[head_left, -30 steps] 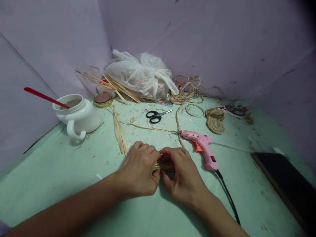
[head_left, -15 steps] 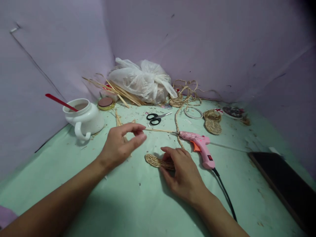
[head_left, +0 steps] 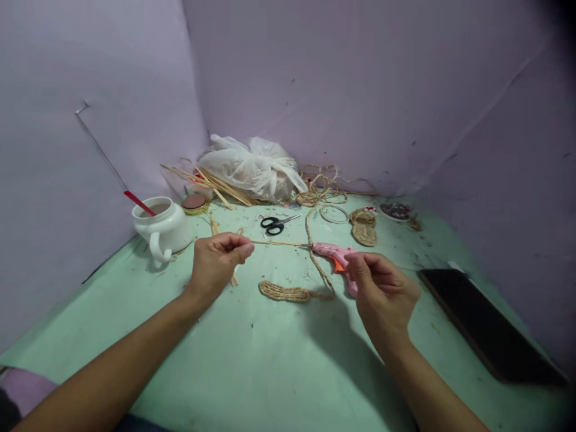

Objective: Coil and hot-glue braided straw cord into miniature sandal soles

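My left hand (head_left: 221, 258) pinches one end of a thin straw strip (head_left: 279, 243). The strip stretches level to the right, and its far end meets the nozzle of a pink glue gun (head_left: 330, 249). My right hand (head_left: 387, 291) is closed at the gun's rear, thumb and forefinger together, covering part of its body and handle. Whether it grips the gun or a small thing there is hidden. Below the strip lies a flat oval coil of braided straw cord (head_left: 284, 292), touched by neither hand. From its right end the cord (head_left: 320, 273) loops up past the nozzle.
Black-handled scissors (head_left: 274, 225) lie behind the strip. A white pot (head_left: 173, 231) holding a red-handled tool stands left. At the back are a plastic bag (head_left: 256, 168), straw strips (head_left: 220, 183) and tangled cord (head_left: 321, 180). A woven straw piece (head_left: 363, 228) and dark phone (head_left: 486, 324) lie right.
My right hand has let go of the oval coil and moved right and up to the glue gun's rear. My left hand keeps the strip, its fingers more tightly closed. The view has tilted up slightly.
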`<state>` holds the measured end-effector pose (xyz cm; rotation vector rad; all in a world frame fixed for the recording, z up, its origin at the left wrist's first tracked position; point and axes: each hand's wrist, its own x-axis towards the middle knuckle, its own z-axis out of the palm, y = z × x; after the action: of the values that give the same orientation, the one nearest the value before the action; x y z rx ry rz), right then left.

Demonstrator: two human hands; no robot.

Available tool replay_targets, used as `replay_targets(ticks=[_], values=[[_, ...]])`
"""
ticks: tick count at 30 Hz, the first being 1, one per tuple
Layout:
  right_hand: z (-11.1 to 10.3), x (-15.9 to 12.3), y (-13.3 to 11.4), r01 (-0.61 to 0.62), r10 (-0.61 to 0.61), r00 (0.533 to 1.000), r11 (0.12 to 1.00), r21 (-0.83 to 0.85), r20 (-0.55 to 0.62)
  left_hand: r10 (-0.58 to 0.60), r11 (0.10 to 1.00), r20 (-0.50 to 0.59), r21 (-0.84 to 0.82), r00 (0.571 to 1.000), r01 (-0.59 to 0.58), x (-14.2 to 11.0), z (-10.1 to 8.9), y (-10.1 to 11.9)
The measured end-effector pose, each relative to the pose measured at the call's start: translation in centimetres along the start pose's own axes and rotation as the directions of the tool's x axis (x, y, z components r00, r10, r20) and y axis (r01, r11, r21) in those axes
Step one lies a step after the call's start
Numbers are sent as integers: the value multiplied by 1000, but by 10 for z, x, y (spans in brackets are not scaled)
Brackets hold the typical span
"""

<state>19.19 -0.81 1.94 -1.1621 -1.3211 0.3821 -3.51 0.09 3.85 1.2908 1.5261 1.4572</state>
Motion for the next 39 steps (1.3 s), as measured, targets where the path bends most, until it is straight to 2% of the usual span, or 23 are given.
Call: replay_targets(ticks=[4, 7, 13, 19, 23, 31, 39], values=[[-5, 1, -5, 12, -12, 1000, 1000, -16, -1, -2, 1000, 133, -20, 991, 5, -5, -3, 2], [-6, 2, -7, 7, -7, 999, 1000, -12, -40, 10, 999, 181, -47, 983, -2, -7, -3, -1], [-6, 6, -7, -27, 28, 995, 1000, 11, -100, -13, 996, 180, -79, 984, 27, -11, 5, -6], [-5, 9, -6, -32, 33, 999, 999, 42, -41, 11, 999, 257, -48, 966, 1, -13, 7, 3], [-3, 9, -3, -36, 41, 998, 995, 89, -53, -7, 998, 284, -50, 959, 22, -14, 6, 5], [-4, 11, -9, -12, 23, 996, 992, 124, -86, -45, 992, 268, -105, 962, 75, -17, 4, 3], [-9, 9, -17, 2, 5, 993, 998, 66, -114, -68, 985, 375, -119, 924, 121, -18, 7, 0]])
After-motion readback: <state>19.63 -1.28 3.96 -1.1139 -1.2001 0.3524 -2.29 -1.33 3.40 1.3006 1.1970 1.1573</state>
